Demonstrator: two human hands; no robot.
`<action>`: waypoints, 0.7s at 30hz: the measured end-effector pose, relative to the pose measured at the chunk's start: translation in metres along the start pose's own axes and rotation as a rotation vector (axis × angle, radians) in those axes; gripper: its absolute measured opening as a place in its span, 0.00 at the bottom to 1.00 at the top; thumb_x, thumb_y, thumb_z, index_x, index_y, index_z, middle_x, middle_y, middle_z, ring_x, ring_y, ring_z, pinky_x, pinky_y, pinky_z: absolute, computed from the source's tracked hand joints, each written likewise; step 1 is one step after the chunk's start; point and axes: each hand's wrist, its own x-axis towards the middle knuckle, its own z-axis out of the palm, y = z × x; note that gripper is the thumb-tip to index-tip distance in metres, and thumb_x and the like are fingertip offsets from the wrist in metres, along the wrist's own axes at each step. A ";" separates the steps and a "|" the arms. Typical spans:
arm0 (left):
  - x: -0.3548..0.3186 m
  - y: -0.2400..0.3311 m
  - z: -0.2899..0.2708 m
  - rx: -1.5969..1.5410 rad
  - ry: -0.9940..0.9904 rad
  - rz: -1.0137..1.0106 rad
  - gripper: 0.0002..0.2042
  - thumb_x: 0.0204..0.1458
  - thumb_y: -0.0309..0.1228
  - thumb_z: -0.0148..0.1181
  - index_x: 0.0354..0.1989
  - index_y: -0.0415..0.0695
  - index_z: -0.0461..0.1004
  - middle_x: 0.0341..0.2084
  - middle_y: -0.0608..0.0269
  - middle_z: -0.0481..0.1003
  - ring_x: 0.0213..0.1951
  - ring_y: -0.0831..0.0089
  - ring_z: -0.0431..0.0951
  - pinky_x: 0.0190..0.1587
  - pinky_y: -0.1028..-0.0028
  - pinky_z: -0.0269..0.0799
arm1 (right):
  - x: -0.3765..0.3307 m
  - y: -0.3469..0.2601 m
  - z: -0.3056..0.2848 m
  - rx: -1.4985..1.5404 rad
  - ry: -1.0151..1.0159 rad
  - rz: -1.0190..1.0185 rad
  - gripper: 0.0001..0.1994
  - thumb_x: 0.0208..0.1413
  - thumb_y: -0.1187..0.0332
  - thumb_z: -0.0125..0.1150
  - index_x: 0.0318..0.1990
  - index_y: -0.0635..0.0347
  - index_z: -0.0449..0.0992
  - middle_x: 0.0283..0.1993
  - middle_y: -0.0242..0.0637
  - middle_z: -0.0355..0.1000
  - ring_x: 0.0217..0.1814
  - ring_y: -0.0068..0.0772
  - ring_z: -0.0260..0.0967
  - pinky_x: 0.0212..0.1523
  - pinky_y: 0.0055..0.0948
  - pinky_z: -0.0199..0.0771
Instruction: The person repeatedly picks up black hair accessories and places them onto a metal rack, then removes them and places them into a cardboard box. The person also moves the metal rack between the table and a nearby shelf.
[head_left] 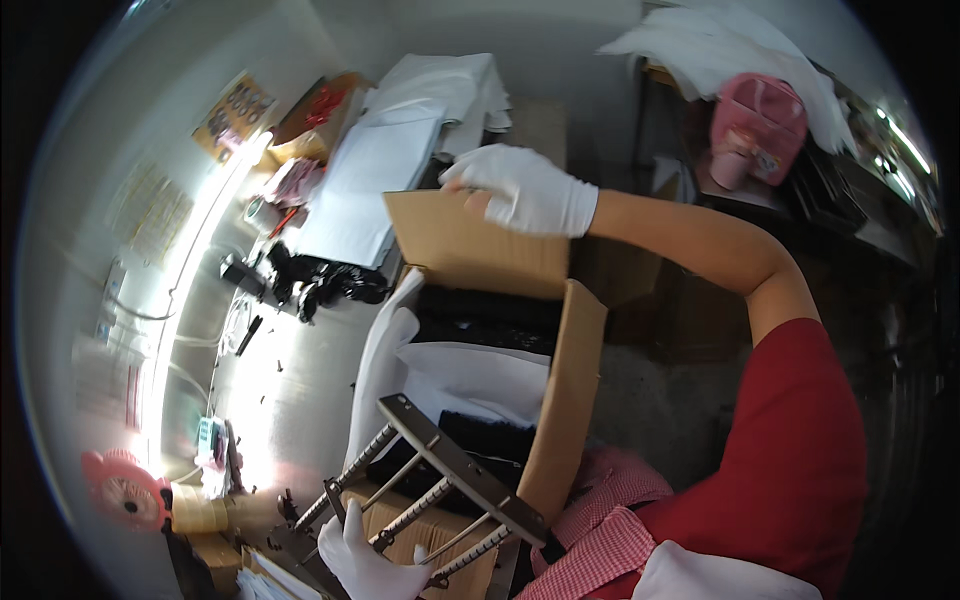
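While the dark metal rack [441,449] is grasped by the left hand [362,560] over the box [566,390], whether the flap [480,240] is gripped by the right hand [528,190] cannot be told. Stiff and probably weighty, it is best held by its rods [416,512]. Inside the box, white sheeting [480,366] and black pieces [490,306] are packed.

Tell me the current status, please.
White-gloved left hand gripping dark metal rod frame. White-gloved right hand at raised flap of brown cardboard box. Frame partly blocking view inside.

Tube light [182,295] on your left blown out; glare washes your metallic tabletop [300,375]. Floor [665,400] on your right dim. Fisheye bends edges; rim black.
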 end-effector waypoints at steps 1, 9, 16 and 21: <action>0.015 0.018 -0.004 0.048 0.000 0.093 0.37 0.36 0.33 0.72 0.61 0.38 0.69 0.42 0.41 0.75 0.44 0.47 0.76 0.51 0.55 0.70 | -0.010 -0.056 -0.011 -0.164 -0.049 -0.203 0.16 0.54 0.64 0.64 0.49 0.58 0.78 0.55 0.40 0.73 0.60 0.49 0.68 0.62 0.44 0.68; 0.029 0.159 0.062 -0.090 0.146 0.904 0.55 0.29 0.34 0.77 0.67 0.29 0.50 0.54 0.41 0.64 0.58 0.42 0.64 0.65 0.43 0.54 | -0.184 -0.269 0.002 -0.302 -0.522 0.466 0.24 0.37 0.54 0.73 0.39 0.64 0.80 0.51 0.51 0.70 0.50 0.48 0.71 0.46 0.46 0.72; -0.014 0.188 0.085 -0.331 0.037 1.298 0.54 0.33 0.32 0.74 0.72 0.40 0.47 0.65 0.45 0.59 0.69 0.45 0.57 0.69 0.40 0.48 | -0.425 -0.326 -0.060 -0.188 0.037 1.061 0.32 0.31 0.59 0.70 0.51 0.56 0.77 0.51 0.55 0.71 0.53 0.52 0.71 0.51 0.44 0.74; 0.008 0.134 0.153 0.062 -0.021 0.905 0.50 0.40 0.33 0.72 0.73 0.41 0.47 0.68 0.48 0.56 0.71 0.45 0.53 0.71 0.43 0.46 | -0.528 -0.362 -0.117 -0.497 0.176 1.868 0.31 0.35 0.53 0.69 0.53 0.51 0.77 0.53 0.56 0.70 0.53 0.51 0.72 0.53 0.40 0.75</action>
